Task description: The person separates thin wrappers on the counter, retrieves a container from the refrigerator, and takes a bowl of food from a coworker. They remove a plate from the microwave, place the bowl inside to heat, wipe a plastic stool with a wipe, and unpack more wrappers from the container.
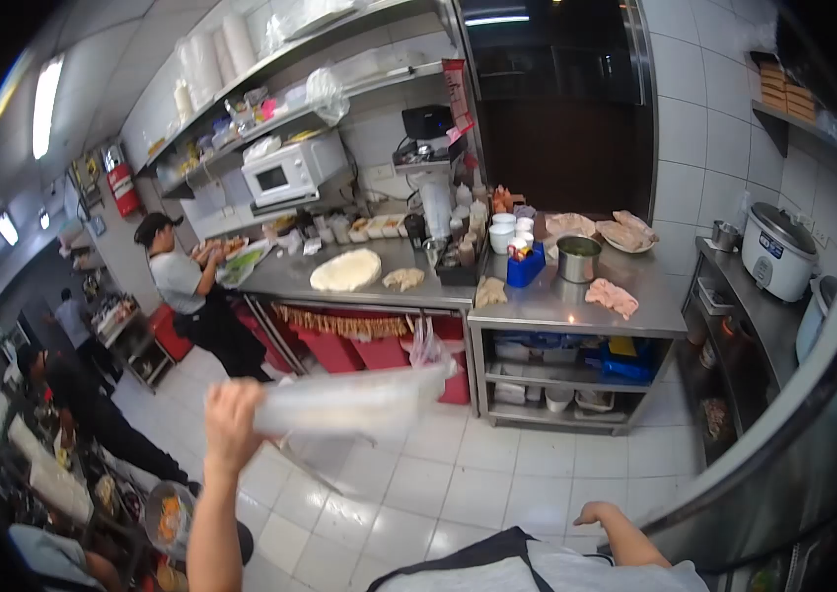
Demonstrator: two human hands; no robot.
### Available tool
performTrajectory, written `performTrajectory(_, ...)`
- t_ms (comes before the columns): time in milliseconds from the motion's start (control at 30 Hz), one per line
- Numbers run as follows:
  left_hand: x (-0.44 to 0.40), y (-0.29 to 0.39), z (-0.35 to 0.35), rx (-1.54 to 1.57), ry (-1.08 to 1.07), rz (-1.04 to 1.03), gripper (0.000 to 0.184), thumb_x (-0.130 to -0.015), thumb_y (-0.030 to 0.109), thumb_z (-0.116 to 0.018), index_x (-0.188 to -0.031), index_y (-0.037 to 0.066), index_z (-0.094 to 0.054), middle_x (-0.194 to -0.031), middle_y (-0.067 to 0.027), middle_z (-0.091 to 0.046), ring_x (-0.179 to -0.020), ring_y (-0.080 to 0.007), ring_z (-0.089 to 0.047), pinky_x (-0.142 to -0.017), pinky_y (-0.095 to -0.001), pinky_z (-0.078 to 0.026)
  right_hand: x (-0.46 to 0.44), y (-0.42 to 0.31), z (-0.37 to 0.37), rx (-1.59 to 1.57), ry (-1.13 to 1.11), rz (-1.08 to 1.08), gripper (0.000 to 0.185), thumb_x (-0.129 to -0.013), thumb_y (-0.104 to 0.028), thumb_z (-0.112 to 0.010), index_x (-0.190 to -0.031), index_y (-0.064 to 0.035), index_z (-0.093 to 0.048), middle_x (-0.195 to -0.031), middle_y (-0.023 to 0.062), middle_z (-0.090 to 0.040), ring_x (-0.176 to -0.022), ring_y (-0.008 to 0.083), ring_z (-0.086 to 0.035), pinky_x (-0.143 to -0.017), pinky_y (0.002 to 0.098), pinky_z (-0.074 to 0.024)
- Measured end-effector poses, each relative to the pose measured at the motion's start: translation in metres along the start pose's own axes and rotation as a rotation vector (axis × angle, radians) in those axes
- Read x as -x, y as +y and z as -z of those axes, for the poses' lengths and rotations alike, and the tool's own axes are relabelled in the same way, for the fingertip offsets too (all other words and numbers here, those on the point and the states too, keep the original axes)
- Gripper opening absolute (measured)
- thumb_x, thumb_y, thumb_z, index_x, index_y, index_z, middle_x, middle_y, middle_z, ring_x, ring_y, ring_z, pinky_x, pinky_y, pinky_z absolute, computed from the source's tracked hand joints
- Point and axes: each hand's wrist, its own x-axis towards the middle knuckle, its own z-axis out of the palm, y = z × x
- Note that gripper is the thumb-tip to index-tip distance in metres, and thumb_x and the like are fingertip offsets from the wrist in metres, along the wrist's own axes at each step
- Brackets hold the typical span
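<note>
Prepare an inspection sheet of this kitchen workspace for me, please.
Surface: steel counter holds a metal pot, a blue box and a pink, meat-like piece.
Job's things: translucent container, motion-blurred, contents unclear, held above the tiled floor.
Clutter: crowded upper shelves; small containers behind the pale round slab.
Grip: left hand closed on the container's end; right hand low, nothing seen in it.
Cables: none clearly made out.
Surroundings: microwave, fire extinguisher, rice cooker; a capped person beside the counter run.
</note>
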Motion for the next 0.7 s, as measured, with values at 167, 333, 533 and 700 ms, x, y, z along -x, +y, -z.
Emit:
performTrajectory(167,0.029,0.011,-0.047,0.026,-0.025,0.122,0.042,-0.058,0.01,-0.069,-0.096,0.011,-0.051,-0.09,-0.0068,-0.055,-0.084,-0.0236,-0.055,-0.078,-0.039,-0.038,0.002,-0.127,0.11,-0.613,-0.14,0.27,0.078,-0.081,-0.069,-0.049,-0.136,-0.0132,-0.044,-0.131,0.0156,-0.051,-0.105,0.0273,-0.06,-0.077,0.0443,-0.0495)
performTrajectory(333,0.039,-0.017,-0.088,0.002,0.019,0.177,0.041,-0.063,0.004,-0.067,-0.097,0.013,-0.046,-0.093,-0.0064,-0.054,-0.087,-0.0237,-0.056,-0.087,-0.043,-0.036,0.057,-0.293,0.246,-1.363,-0.959,0.943,0.077,-0.088,-0.067,-0.038,-0.142,-0.0124,-0.033,-0.143,0.0179,-0.038,-0.122,0.0398,-0.047,-0.093,0.0538,-0.0425)
performTrajectory(533,0.057,-0.084,-0.182,0.088,0.092,0.28,0.037,-0.076,0.012,-0.067,-0.099,0.012,-0.037,-0.106,-0.0129,-0.051,-0.111,-0.0338,-0.051,-0.103,-0.0574,-0.032,-0.006,-0.401,0.322,-1.279,-1.467,1.296,0.066,-0.088,-0.058,-0.046,-0.136,-0.0123,-0.044,-0.135,0.014,-0.049,-0.118,0.034,-0.052,-0.092,0.0554,-0.043)
performTrajectory(700,0.041,-0.121,-0.271,0.145,0.315,0.366,0.042,-0.077,0.014,-0.069,-0.108,0.011,-0.041,-0.119,-0.0151,-0.049,-0.121,-0.0364,-0.046,-0.103,-0.0549,-0.034,0.011,-0.392,0.384,-1.427,-0.855,1.261,0.061,-0.084,-0.033,-0.064,-0.135,-0.0058,-0.044,-0.128,0.0118,-0.055,-0.118,0.025,-0.053,-0.097,0.0432,-0.0437)
